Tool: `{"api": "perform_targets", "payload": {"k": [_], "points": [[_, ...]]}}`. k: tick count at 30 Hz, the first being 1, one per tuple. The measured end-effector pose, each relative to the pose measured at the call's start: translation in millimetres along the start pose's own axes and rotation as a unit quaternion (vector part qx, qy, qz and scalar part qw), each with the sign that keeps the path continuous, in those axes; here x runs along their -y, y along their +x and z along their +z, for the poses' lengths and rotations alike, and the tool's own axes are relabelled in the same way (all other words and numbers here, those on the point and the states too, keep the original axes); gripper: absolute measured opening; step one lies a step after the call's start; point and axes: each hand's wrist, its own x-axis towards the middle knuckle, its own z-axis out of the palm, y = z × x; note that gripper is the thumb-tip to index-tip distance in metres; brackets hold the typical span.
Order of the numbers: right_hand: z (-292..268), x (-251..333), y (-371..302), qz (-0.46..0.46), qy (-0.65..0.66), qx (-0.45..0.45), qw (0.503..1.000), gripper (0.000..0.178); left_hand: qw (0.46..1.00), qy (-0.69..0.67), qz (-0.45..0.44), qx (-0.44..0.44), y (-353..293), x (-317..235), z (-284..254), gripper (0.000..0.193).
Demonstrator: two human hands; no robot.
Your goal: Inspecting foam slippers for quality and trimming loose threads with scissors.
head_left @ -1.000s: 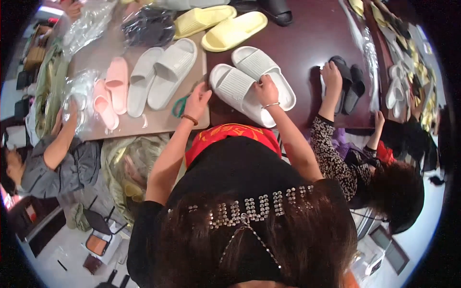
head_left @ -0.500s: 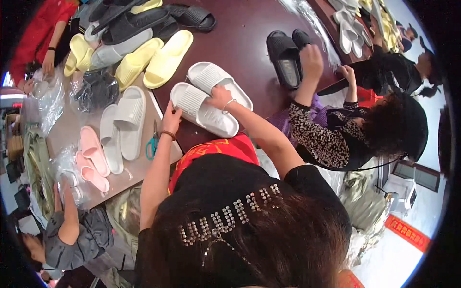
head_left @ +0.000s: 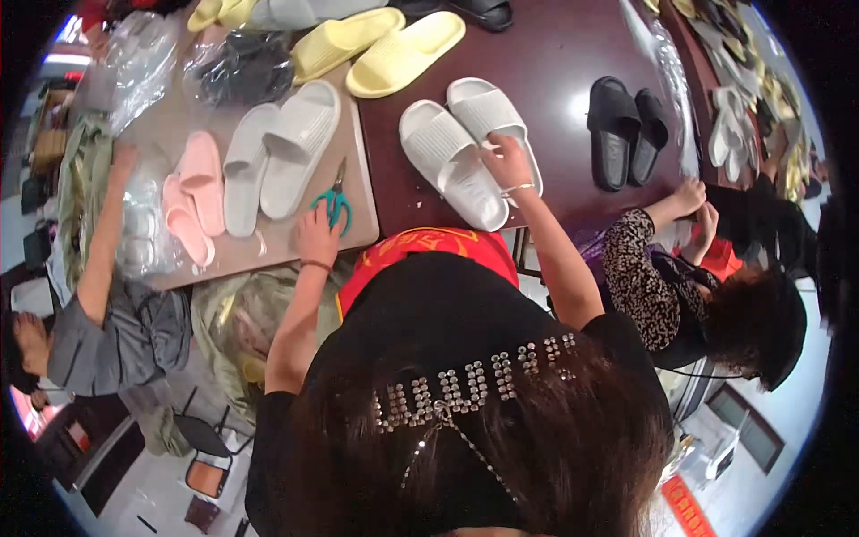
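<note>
From afar I see the white slippers (head_left: pixel 437 134) on the dark table (head_left: pixel 557 116), the right hand (head_left: pixel 508 164) at the right one, the left hand (head_left: pixel 318 235) moved from them to the teal scissors (head_left: pixel 335 191), both grips too small to tell.

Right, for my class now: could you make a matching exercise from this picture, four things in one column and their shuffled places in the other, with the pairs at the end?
Things
1. Left hand
2. Black slipper pair
3. Right hand
4. Pink slippers

Places
A. At the strap opening of a pale slipper
B. Left of a larger grey pair
C. At the teal-handled scissors
D. On the dark tabletop, right of the right hand

Pairs: 1-C, 2-D, 3-A, 4-B
</note>
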Motion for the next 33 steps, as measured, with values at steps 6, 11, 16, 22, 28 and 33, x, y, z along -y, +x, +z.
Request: {"api": "perform_targets", "payload": {"k": [6, 11, 16, 22, 28, 33], "points": [[-18.4, 23.0, -4.7, 0.037, 0.049, 0.007, 0.998, 0.022, 0.997, -0.007, -0.075, 0.036, 13.0, -14.4, -7.0, 0.060], [-11.6, 45.9, 59.5, -0.176, -0.193, -0.040, 0.964, 0.021, 0.877, -0.429, -0.153, 0.156, 18.6, -0.6, -8.6, 0.065], [19.6, 61.6, 103.2, -0.273, -0.351, 0.098, 0.890, 0.020, 0.681, -0.693, -0.104, 0.213, 13.1, -19.9, -20.1, 0.065], [32.7, 55.5, 126.4, -0.292, -0.501, 0.204, 0.788, 0.012, 0.640, -0.737, -0.082, 0.199, 6.1, -56.2, -31.8, 0.059], [10.8, 64.6, 138.2, -0.246, -0.390, 0.205, 0.863, 0.015, 0.684, -0.704, -0.105, 0.162, 10.0, -65.1, -30.3, 0.042], [-39.3, 83.4, 127.3, -0.217, -0.235, 0.176, 0.931, 0.021, 0.687, -0.705, -0.115, 0.133, 13.5, -61.9, -25.5, 0.040]]}}
